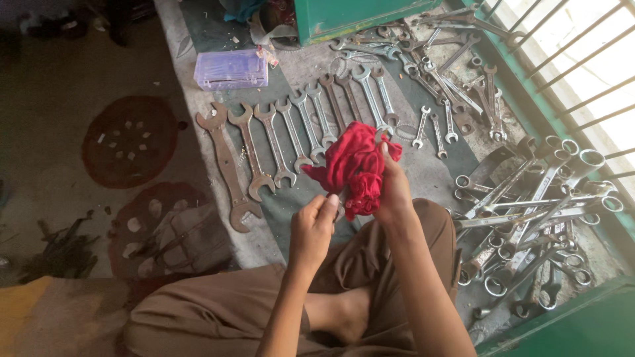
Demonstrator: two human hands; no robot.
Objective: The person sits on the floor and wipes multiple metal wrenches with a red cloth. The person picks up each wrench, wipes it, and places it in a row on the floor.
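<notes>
Crumpled red cloth [357,165], steel spanners [291,132]

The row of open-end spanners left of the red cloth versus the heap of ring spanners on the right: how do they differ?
The row of open-end spanners lies side by side in order, biggest at the left; the heap of ring spanners is crossed and piled. The row's heads are open jaws, the heap's mostly closed rings. The row's largest looks dull and rusty; the heap looks shinier. Both lie on the floor, untouched; the left hand and right hand hold the red cloth.

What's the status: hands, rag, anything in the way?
Both hands on red rag: left hand pinching lower edge, right hand gripping the bunch. Rag held above the wrench row. Nothing in the way.
</notes>
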